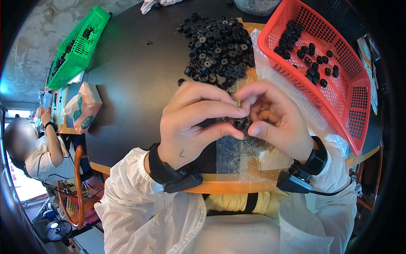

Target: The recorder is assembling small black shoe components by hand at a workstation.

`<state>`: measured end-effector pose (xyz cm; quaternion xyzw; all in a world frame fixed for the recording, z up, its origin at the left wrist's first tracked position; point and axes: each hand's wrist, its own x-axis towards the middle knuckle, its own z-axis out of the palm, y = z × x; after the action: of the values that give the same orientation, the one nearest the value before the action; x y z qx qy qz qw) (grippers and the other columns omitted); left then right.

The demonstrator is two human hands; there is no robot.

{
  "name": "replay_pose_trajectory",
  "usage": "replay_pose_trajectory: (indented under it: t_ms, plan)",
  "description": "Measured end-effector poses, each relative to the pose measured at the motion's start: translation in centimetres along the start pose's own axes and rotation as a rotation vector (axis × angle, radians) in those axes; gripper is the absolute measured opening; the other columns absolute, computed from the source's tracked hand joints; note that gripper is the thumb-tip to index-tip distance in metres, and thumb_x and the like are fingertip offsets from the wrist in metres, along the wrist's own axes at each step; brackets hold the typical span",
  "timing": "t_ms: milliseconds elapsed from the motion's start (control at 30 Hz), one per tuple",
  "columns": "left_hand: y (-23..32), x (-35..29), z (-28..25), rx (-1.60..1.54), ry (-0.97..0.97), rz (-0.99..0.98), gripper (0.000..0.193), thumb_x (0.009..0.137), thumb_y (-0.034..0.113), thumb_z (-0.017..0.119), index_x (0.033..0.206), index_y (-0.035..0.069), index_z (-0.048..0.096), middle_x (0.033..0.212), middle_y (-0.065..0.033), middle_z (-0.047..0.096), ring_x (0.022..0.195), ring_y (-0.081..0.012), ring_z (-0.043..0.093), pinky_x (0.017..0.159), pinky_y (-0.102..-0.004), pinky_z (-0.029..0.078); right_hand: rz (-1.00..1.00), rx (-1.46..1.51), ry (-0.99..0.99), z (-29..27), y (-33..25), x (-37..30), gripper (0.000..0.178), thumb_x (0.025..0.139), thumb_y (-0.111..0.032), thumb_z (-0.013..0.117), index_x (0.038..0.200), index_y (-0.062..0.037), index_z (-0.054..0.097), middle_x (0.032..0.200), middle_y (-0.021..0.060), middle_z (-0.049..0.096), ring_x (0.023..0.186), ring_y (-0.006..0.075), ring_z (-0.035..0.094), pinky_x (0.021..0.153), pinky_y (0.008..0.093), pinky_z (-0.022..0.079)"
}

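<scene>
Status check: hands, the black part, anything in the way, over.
Left hand pinching small black part, partly hidden by fingers. Right hand beside it, contact unclear. Black-part pile beyond, red basket to right; neither blocking.

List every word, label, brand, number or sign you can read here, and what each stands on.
Left hand: one small hand-drawn mark on its back; not transcribed.
Pink-and-white packet: teal printed patches; any wording too small to read.
Pale garment front: faint lettering, too blurred to read.
Bright window, far left: red marks, too blurred to read.
</scene>
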<state>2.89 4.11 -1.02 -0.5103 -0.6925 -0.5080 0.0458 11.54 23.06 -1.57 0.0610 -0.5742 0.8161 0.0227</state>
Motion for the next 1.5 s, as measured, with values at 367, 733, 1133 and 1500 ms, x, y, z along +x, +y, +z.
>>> replay_pose_trajectory:
  t_ms: [367, 733, 1133, 1500]
  plan:
    - [0.7, 0.0, 0.8, 0.06, 0.006, 0.059, 0.028, 0.074, 0.025, 0.079, 0.093, 0.006, 0.07, 0.089, -0.0042, 0.054, 0.075, -0.0152, 0.055, 0.064, -0.025, 0.043, -0.154, -0.422, -0.144, -0.4, -0.7, -0.1, 0.023, 0.075, 0.005, 0.07, 0.097, -0.0019, 0.073, 0.085, 0.0069, 0.065, 0.078, 0.0153, 0.06, 0.068, 0.026, 0.046]
    - [0.7, -0.1, 0.6, -0.005, 0.06, 0.118, 0.037, 0.069, 0.021, 0.083, 0.1, 0.005, 0.068, 0.092, -0.0064, 0.057, 0.077, -0.018, 0.057, 0.068, -0.0277, 0.047, -0.244, -0.529, -0.139, 0.1, -1.7, 0.1, 0.026, 0.071, -0.001, 0.075, 0.097, -0.0024, 0.073, 0.083, 0.0087, 0.066, 0.075, 0.0188, 0.061, 0.066, 0.0271, 0.047]
    - [-1.8, -0.1, -2.1, 0.09, 0.373, -0.048, 0.011, 0.089, 0.005, 0.061, 0.1, 0.002, 0.063, 0.094, -0.0077, 0.055, 0.084, -0.0158, 0.053, 0.077, -0.027, 0.045, -0.788, -1.747, 0.18, -1.7, -4.5, 0.4, 0.045, 0.07, -0.001, 0.071, 0.114, -0.0089, 0.066, 0.109, 0.0052, 0.063, 0.103, 0.0269, 0.056, 0.089, 0.0398, 0.044]
    - [-1.3, 0.4, -1.7, 0.108, 0.273, 0.023, 0.012, 0.081, -0.001, 0.067, 0.093, 0.004, 0.068, 0.089, -0.007, 0.057, 0.078, -0.0166, 0.056, 0.072, -0.0271, 0.047, -0.553, -1.459, -0.194, -0.7, 0.0, 2.7, 0.028, 0.074, -0.009, 0.067, 0.102, -0.0062, 0.065, 0.098, 0.0036, 0.062, 0.095, 0.0243, 0.057, 0.084, 0.0363, 0.047]
